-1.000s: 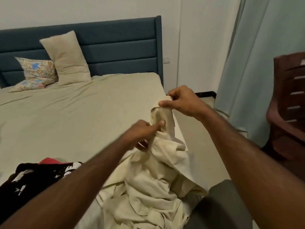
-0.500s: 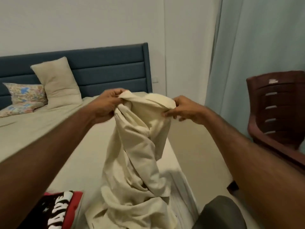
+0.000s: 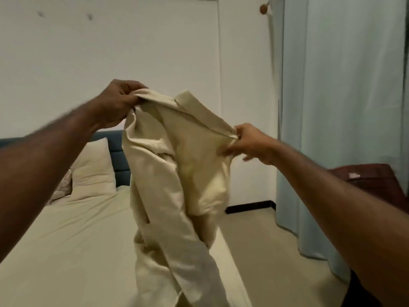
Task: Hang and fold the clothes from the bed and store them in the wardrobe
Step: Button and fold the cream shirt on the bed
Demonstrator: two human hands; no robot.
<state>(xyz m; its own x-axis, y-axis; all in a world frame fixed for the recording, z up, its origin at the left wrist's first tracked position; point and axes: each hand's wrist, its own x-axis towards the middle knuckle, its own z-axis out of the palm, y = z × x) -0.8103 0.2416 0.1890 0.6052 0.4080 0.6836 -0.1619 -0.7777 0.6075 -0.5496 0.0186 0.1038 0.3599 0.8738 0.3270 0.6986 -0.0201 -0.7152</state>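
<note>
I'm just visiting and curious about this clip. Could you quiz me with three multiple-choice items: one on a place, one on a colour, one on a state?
1. Where is the cream pillow?
A. on the floor
B. at the bed's headboard
C. on the chair

2. What colour is the curtain?
A. pale blue
B. red
C. black

3. How is the cream garment held?
A. folded flat
B. on a hanger
C. held up by both hands

Key: 1 B, it leans against the headboard. 2 A, pale blue folds. 3 C, left hand and right hand pinch its top edge.
</note>
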